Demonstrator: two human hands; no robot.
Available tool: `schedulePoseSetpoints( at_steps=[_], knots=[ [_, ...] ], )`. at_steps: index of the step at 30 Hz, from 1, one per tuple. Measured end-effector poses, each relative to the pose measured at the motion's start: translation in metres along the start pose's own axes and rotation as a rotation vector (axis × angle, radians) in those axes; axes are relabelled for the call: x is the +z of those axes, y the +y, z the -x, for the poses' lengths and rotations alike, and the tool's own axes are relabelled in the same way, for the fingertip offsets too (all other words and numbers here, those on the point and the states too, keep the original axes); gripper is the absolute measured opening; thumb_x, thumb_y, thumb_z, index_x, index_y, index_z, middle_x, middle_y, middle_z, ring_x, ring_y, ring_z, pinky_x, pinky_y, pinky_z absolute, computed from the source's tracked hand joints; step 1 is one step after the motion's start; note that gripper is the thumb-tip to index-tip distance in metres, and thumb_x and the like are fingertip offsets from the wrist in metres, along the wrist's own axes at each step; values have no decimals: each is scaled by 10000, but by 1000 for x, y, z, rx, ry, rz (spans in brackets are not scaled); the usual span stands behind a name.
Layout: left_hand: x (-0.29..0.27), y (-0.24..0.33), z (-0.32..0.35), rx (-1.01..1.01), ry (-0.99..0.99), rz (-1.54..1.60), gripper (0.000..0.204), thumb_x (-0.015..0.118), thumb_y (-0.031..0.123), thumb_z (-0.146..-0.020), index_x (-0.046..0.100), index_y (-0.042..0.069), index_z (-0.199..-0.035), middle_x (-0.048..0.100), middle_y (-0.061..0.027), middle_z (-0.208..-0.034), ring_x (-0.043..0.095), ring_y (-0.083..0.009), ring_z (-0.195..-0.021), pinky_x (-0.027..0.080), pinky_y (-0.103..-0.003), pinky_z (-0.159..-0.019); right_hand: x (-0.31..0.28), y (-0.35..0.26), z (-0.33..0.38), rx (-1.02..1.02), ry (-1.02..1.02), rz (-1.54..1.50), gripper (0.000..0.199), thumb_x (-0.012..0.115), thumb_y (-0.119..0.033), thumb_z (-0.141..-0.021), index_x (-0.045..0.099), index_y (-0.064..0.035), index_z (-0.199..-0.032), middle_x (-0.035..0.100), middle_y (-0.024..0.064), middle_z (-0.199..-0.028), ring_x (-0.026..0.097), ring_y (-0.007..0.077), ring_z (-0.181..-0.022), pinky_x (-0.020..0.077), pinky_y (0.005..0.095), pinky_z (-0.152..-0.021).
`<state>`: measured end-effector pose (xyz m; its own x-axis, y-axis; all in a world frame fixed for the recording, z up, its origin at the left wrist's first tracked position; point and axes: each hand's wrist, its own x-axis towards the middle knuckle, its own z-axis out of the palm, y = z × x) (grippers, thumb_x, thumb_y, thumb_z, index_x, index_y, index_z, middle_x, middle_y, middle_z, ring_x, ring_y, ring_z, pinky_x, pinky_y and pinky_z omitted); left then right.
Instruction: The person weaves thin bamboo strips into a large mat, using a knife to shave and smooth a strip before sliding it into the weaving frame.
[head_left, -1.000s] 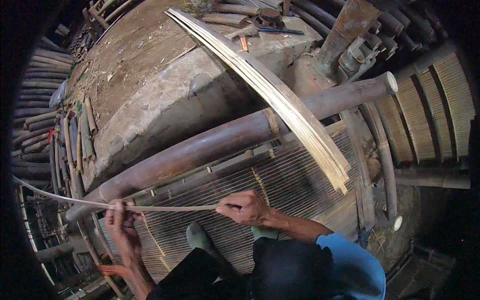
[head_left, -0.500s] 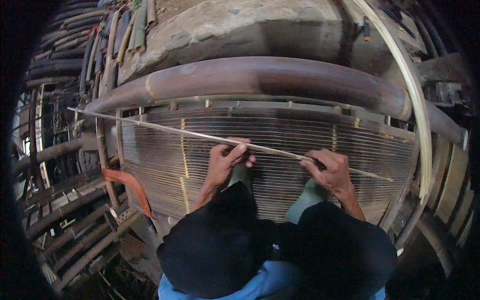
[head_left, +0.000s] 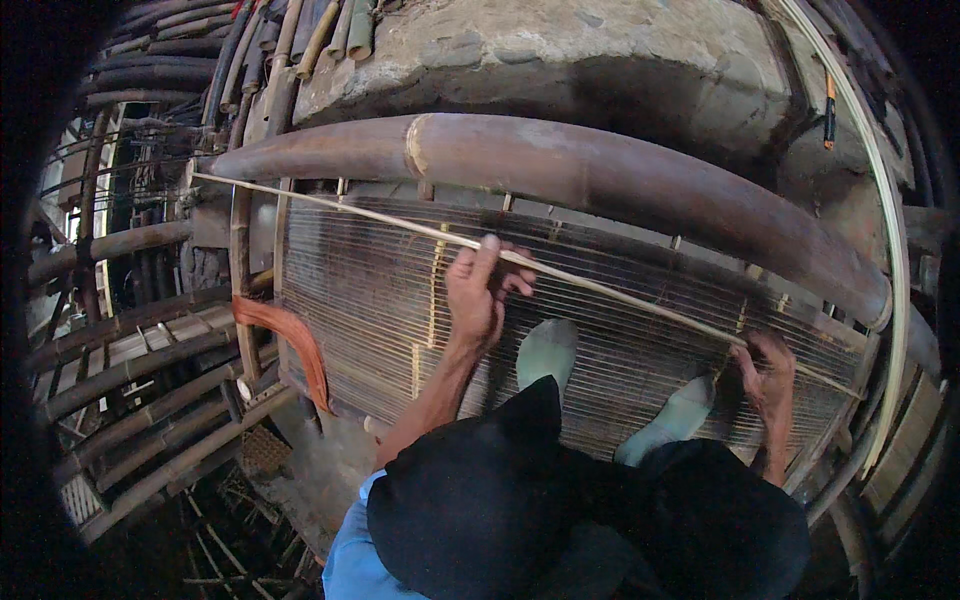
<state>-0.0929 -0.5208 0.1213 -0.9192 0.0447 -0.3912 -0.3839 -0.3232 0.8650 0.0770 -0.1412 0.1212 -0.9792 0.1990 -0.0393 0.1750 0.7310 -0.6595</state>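
Note:
A long, thin bamboo strip (head_left: 620,293) slants across in front of me, from the far left down to the near right. My left hand (head_left: 482,290) is closed on it near the middle, thumb on top and fingers curled beneath. Farther along toward its right end, my right hand (head_left: 767,372) pinches the same strip, its fingers partly hidden. Under the strip lies a slatted bamboo panel (head_left: 360,310) of fine parallel rods. My two feet in pale green socks rest on this panel, between and below my hands.
A thick bamboo pole (head_left: 600,170) runs along the panel's far side, before a rough stone ledge (head_left: 560,45). An orange-brown curved piece (head_left: 295,335) hangs at the left. Long pale strips (head_left: 888,250) arch down the right side. Bamboo poles (head_left: 140,350) form a frame at left.
My right hand has slid rightward along the strip, so my hands are wider apart. My left hand has risen slightly with its grip kept. The whole view has also shifted and tilted.

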Motion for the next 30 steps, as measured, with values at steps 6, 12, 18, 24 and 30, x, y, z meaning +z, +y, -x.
schedulePoseSetpoints(
  at_steps=[6, 12, 18, 24, 30],
  knots=[
    [-23, 12, -14, -15, 183, 60, 298, 514, 256, -1020, 599, -29, -993, 664, -175, -837, 663, -234, -662, 547, -303, -543, -19, 35, 9, 192, -25, 35, 140, 756, -118, -801, 697, 9, -793, 658, 126, -698, 592, 222, -614, 473, 330, -631],
    [-46, 9, -36, -19, 213, 24, 324, 481, 288, -1030, 569, -20, -984, 652, -174, -848, 646, -230, -652, 525, -301, -534, -29, 43, 11, 172, -3, 35, 157, 764, -134, -807, 697, 7, -799, 643, 85, -675, 492, 125, -568, 413, 286, -566],
    [-60, -19, -63, -49, 261, -28, 362, 473, 339, -1036, 571, -7, -987, 657, -168, -828, 642, -231, -638, 518, -326, -525, 11, 70, 12, 235, 15, 135, 201, 787, -214, -792, 744, -28, -855, 674, 110, -695, 605, 200, -593, 477, 326, -585],
    [-107, -23, -86, -23, 375, 48, 376, 461, 358, -1041, 584, 4, -1003, 666, -157, -789, 628, -263, -665, 504, -364, -579, 20, -7, -15, 138, 57, 98, 243, 828, -242, -748, 731, -33, -825, 670, 133, -694, 645, 246, -609, 499, 336, -596],
    [-94, -15, -86, -6, 292, -13, 389, 483, 378, -1032, 601, 13, -967, 672, -154, -772, 618, -248, -638, 487, -352, -566, -12, -5, -15, 31, 120, 205, 274, 852, -283, -723, 735, -42, -780, 690, 135, -693, 657, 255, -586, 508, 338, -593]
  ],
)
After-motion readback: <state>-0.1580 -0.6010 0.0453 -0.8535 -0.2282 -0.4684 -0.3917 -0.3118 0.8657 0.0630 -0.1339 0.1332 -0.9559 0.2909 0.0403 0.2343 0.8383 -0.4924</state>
